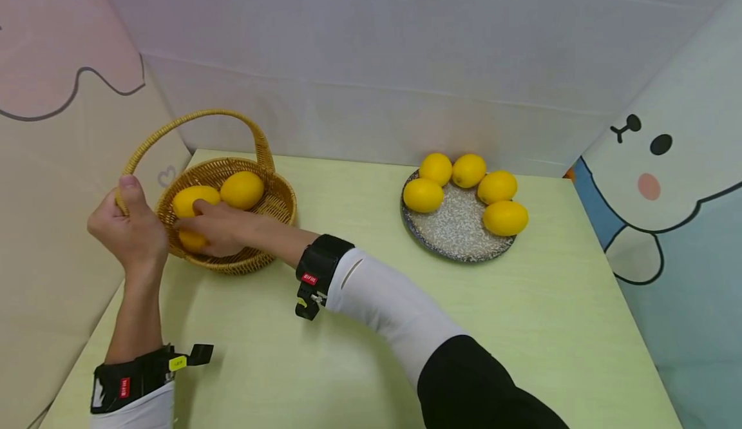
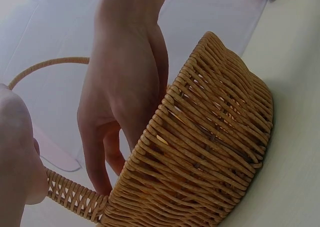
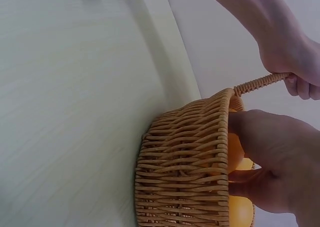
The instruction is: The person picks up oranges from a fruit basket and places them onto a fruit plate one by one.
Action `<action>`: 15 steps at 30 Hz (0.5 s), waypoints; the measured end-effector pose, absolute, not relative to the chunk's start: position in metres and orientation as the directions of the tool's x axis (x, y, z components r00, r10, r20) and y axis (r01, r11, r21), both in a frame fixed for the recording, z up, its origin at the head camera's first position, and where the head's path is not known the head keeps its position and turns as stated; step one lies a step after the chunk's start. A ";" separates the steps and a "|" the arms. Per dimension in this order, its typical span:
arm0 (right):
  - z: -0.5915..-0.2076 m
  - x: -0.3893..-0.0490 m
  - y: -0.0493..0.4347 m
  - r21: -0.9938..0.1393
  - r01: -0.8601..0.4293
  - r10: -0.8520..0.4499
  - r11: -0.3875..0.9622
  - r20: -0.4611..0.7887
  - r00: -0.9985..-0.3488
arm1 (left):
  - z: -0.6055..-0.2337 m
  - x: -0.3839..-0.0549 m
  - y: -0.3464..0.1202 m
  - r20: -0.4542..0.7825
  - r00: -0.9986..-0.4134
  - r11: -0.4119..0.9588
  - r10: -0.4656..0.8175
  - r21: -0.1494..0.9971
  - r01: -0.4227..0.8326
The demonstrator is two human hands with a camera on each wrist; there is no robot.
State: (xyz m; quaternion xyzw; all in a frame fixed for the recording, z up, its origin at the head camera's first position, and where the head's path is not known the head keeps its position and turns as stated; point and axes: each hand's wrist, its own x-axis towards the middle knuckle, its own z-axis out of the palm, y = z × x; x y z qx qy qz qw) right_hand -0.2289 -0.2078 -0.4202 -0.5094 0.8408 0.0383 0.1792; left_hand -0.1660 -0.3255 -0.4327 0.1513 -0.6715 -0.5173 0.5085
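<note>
My left hand (image 1: 136, 226) grips the handle (image 1: 203, 113) of a wicker basket (image 1: 281, 200) at the table's left. Inside the basket, my right hand (image 1: 223, 228) has its fingers and thumb around a lemon (image 1: 192, 241) near the front left; the hand covers part of that fruit. Two more lemons lie behind it, one at the left (image 1: 194, 198) and one at the right (image 1: 242, 190). From the right wrist view, the held lemon (image 3: 235, 154) shows between thumb and fingers, below the basket's rim. The fingertips are hidden by the basket wall.
A round speckled plate (image 1: 455, 229) sits right of the basket, with several lemons (image 1: 423, 195) along its left, back and right edges. A pale cloth wall (image 1: 371, 120) stands behind the table, and printed panels (image 1: 666, 242) flank it.
</note>
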 end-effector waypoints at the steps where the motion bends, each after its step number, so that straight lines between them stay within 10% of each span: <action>1: -0.420 -0.228 -0.209 -0.116 -0.869 -0.840 0.482 -0.342 -0.421 | -0.433 -0.166 -0.326 0.527 -0.437 0.420 -0.729 0.848 0.322; 15: -0.424 -0.226 -0.208 -0.087 -0.868 -0.836 0.489 -0.332 -0.437 | -0.432 -0.166 -0.325 0.531 -0.435 0.426 -0.727 0.846 0.321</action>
